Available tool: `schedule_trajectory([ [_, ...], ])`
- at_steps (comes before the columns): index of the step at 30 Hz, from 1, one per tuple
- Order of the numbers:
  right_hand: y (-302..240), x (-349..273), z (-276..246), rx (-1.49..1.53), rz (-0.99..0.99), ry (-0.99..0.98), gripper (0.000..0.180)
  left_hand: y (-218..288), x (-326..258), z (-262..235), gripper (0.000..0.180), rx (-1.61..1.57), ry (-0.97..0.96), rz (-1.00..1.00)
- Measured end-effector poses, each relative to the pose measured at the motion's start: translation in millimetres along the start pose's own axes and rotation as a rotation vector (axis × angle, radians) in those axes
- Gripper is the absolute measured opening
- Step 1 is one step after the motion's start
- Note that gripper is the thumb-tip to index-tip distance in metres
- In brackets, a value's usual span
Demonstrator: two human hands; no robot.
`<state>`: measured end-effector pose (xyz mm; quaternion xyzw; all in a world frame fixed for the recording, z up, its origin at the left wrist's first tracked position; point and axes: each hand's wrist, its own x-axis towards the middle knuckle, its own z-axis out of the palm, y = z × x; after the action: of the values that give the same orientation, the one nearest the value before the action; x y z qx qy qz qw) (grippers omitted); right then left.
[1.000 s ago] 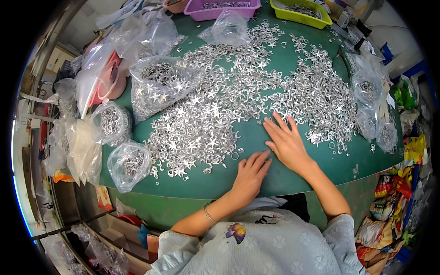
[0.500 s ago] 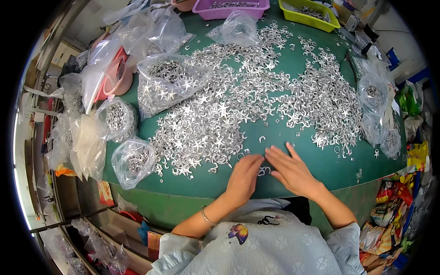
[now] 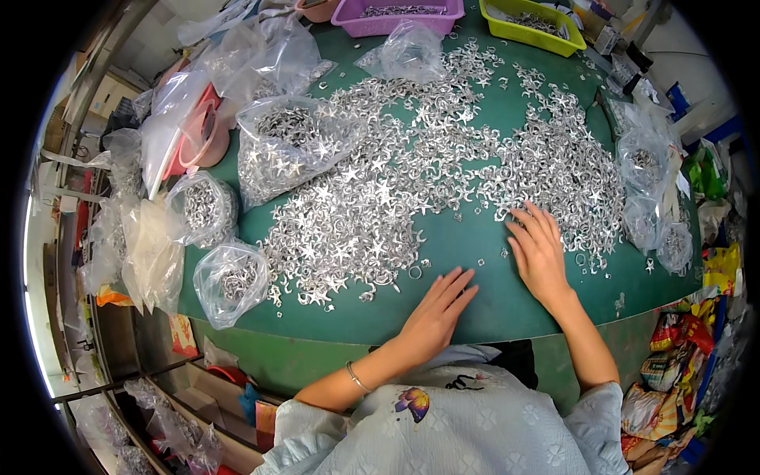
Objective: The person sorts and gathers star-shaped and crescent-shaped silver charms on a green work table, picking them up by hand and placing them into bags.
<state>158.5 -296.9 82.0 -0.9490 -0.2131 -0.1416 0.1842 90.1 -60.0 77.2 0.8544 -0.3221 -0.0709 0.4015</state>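
Note:
A large left heap of silvery metal pieces point(image 3: 348, 229), many shaped like stars and crescents, covers the green table. A smaller right heap of similar pieces point(image 3: 566, 174) lies across a narrow green gap. My right hand point(image 3: 540, 257) reaches to the near edge of the right heap, its fingers stretched out over or touching the pieces; nothing shows in its grip. My left hand point(image 3: 435, 313) is at the near side of the table, open and palm down, with fingers extended. Beyond its fingertips lies a small ring point(image 3: 416, 272). What is under both palms is hidden.
Clear plastic bags of metal pieces stand at left, among them a big bag point(image 3: 289, 146) and a small open bag point(image 3: 230, 283). More filled bags point(image 3: 643, 202) line the right edge. A purple tray point(image 3: 398, 25) and a yellow-green tray point(image 3: 534, 36) stand at the back.
My right hand has moved right and farther away to the right heap. My left hand has come slightly nearer to me. Loose crescents between the hands no longer show there.

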Motion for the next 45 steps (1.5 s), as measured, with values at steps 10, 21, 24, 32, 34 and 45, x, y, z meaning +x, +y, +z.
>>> schedule_trajectory([
  [10,-33,36,19,0.165,-0.189,-0.300,0.043,-5,-8,6,0.054,0.114,-0.105,0.101],
  [21,-32,30,21,0.224,-0.151,-0.231,0.047,3,-18,5,0.042,0.002,0.000,0.096],
  [24,-15,5,9,0.174,-0.133,-0.238,0.043,-5,-14,-8,0.038,0.022,0.112,0.021],
  [32,-39,-19,0,0.050,-0.124,-0.341,0.040,-30,35,-29,0.044,0.321,0.209,-0.064],
  [34,-21,-27,-11,-0.081,-0.032,-0.324,0.039,-33,35,-35,0.044,0.335,0.215,-0.081],
  [45,-36,18,20,0.025,-0.095,-0.192,0.041,-39,37,-29,0.039,0.422,0.193,-0.104],
])
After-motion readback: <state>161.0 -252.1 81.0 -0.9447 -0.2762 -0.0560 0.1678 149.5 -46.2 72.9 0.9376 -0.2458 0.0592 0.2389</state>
